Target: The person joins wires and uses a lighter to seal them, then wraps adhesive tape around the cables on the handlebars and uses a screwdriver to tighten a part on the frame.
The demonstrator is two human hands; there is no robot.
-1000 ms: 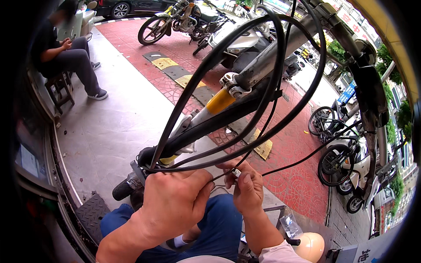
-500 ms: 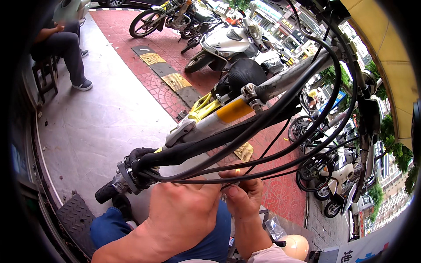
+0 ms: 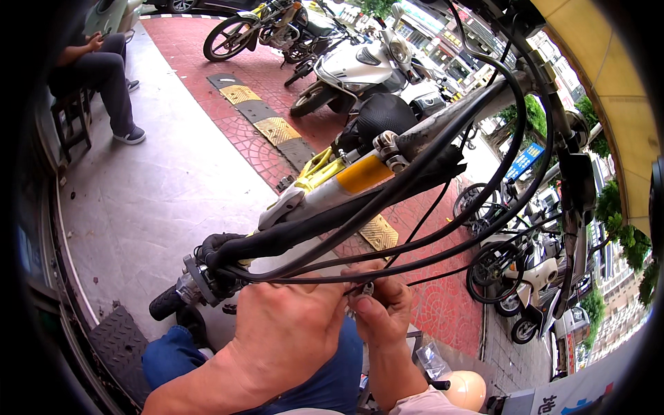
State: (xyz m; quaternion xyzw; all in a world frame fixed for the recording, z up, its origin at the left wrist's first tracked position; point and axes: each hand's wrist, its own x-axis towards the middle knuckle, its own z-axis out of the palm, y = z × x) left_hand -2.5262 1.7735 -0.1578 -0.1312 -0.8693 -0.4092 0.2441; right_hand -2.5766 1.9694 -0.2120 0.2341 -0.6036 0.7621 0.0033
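My right hand (image 3: 384, 311) is closed, thumb up, on a small lighter (image 3: 369, 288) whose metal top shows between the fingers. Close against it, my left hand (image 3: 294, 315) is closed too, its back toward me; a thin dark strand (image 3: 354, 290) shows at its fingertips, and the rest of what it pinches is hidden. Both hands are just below a bundle of black cables (image 3: 415, 247) that arches across the view. The cables run along a tilted silver tube with an orange band (image 3: 364, 173), part of a bike-like frame with a black handlebar grip (image 3: 167, 303).
A seated person (image 3: 104, 76) is at the upper left on a dark stool. Parked behind the frame are a white scooter (image 3: 360, 69) and a motorcycle (image 3: 277, 31). A black-and-yellow speed bump (image 3: 277, 129) crosses the red paving. A clear plastic bag (image 3: 432, 361) lies right of my hands.
The small flame seen above my right thumb is gone, and the lighter's metal top shows there now. The frame and cables have shifted slightly; my hands stay close together.
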